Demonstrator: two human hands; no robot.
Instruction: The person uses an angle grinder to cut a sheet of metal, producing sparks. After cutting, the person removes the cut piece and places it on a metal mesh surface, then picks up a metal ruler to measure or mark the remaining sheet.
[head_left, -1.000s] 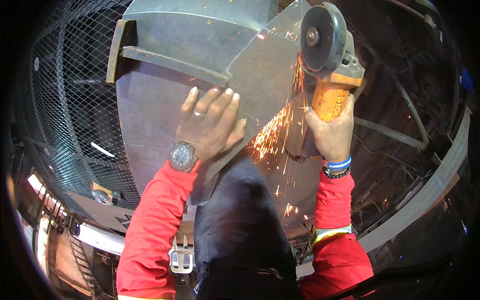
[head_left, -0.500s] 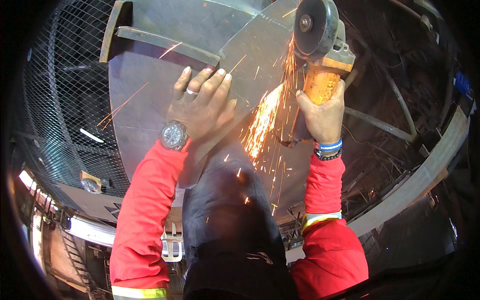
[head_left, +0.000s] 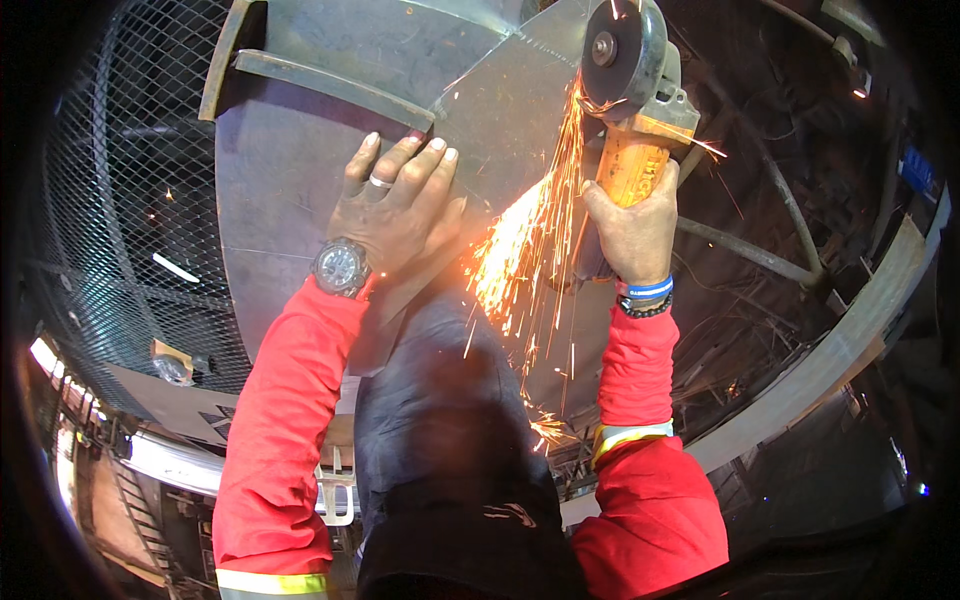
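My right hand (head_left: pixel 636 228) is wrapped round the orange body of an angle grinder (head_left: pixel 632 168). The grinder's dark disc (head_left: pixel 606 58) meets the right edge of a grey steel plate (head_left: pixel 300 190), and a bright stream of sparks falls from there toward my leg. My left hand (head_left: pixel 398 200) lies bare on the plate with its fingers stretched out, a ring on one finger. Its fingertips are just below the end of a steel bar (head_left: pixel 335 92) that stands up from the plate. Exactly where the disc touches is hard to see.
Expanded metal mesh (head_left: pixel 140 220) spreads on the left, with a small clear-and-brown item (head_left: pixel 172 364) on it. My dark-trousered leg (head_left: pixel 450 400) is under the sparks. Metal pipes (head_left: pixel 750 250) and a curved pale rim (head_left: pixel 810 385) lie to the right.
The sparks continue, spreading a little wider and shifting left. Both hands and the grinder appear slightly farther left in view, with the grips unchanged.
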